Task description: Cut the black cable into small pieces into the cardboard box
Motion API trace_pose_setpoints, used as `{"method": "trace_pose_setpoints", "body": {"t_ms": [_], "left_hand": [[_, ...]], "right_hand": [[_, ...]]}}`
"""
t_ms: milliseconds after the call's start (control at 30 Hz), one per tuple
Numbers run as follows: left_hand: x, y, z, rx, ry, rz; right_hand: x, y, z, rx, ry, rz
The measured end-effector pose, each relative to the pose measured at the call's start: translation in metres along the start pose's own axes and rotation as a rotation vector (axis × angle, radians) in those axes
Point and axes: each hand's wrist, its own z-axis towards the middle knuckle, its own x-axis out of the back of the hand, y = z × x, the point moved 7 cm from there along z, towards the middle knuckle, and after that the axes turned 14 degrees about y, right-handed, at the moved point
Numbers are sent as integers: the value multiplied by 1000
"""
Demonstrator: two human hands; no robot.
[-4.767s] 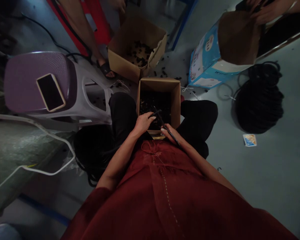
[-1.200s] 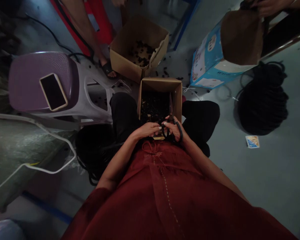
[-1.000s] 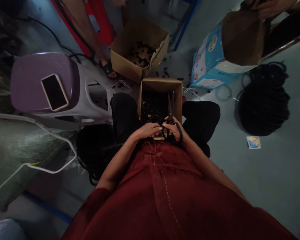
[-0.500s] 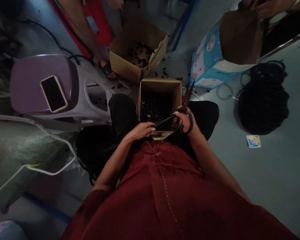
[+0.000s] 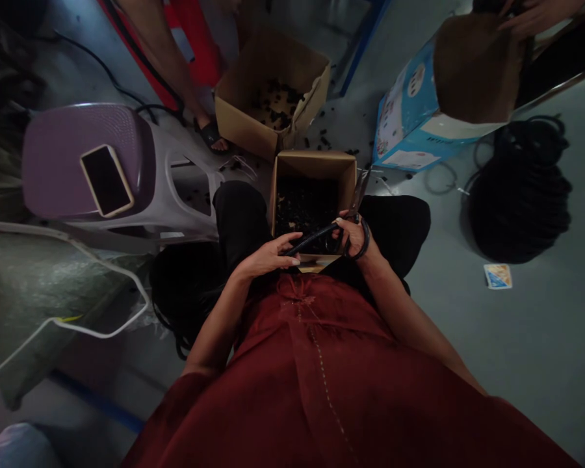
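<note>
Head view: a phone (image 5: 107,181) lies on a purple stool (image 5: 53,172), whose grey side carries a white label (image 5: 172,234) too small to read. Next, the left hand (image 5: 262,258) has thumb and fingers parted around one end of a black strip (image 5: 316,237), contact unclear. A cardboard carton (image 5: 246,118) holding black scraps (image 5: 279,107) stands just beyond the small box (image 5: 347,188); the strip slants over that box. The right hand (image 5: 358,237) grips scissors (image 5: 359,192) and pinches the strip's other end. Farther right come a blue carton (image 5: 412,127), its lettering illegible, a black cord bundle (image 5: 519,211) and a blue-and-orange packet (image 5: 498,276), print unreadable.
</note>
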Motion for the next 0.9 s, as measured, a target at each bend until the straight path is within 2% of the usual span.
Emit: {"method": "trace_pose_setpoints", "body": {"t_ms": [300,400,567,667,733,833,900], "left_hand": [[17,-17,-1,45,29,211],[15,-16,-2,24,5,249],[11,-8,-6,5,-28,186],[12,-9,-6,-7,-25,289],[14,-8,-3,-65,54,485],[14,1,1,-191,264,808],[6,6,5,-244,345,899]], "right_hand": [[8,-2,-2,20,35,-7],[9,1,-1,18,35,12],[4,9,-1,-19,2,25],[6,11,1,0,9,-6],[9,9,3,41,26,-54],[13,8,2,88,43,-128],[11,8,-2,101,38,-155]]}}
